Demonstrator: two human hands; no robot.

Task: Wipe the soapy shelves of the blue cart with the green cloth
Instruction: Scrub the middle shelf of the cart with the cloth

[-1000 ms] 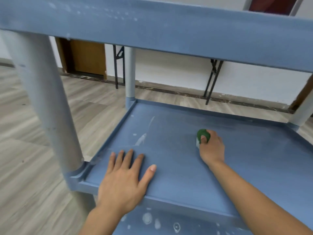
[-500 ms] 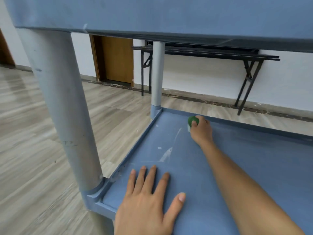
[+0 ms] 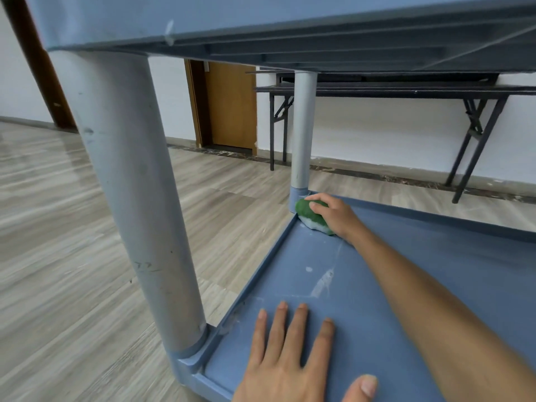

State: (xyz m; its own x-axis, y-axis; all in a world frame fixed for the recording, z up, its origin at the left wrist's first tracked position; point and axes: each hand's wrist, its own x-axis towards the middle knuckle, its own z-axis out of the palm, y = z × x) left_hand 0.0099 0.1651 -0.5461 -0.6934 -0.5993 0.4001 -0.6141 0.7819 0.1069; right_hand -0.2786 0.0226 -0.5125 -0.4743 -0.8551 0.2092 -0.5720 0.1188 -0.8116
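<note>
Both hands are on the lower shelf (image 3: pixel 406 300) of the blue cart, well apart from each other. Furthest left stands the cart's near grey post (image 3: pixel 130 184), rising from the shelf's front left corner to the ribbed underside of the upper shelf (image 3: pixel 290 21). Just right of that post, the left hand (image 3: pixel 293 361) lies flat on the shelf, palm down, fingers spread and holding nothing. Beyond it a white soapy streak (image 3: pixel 322 282) and a few small white flecks mark the blue surface. Further right and deeper in, the right hand (image 3: pixel 336 216) reaches to the back left corner, its fingers closed over the green cloth (image 3: pixel 307 213). That cloth is bunched up, pressed on the shelf and right against the foot of the far grey post (image 3: pixel 303 134), with white foam along its lower edge. Behind the cart are a wooden floor (image 3: pixel 72 256), a brown door (image 3: pixel 229 105) and a black folding table (image 3: pixel 406 91) along a white wall.
</note>
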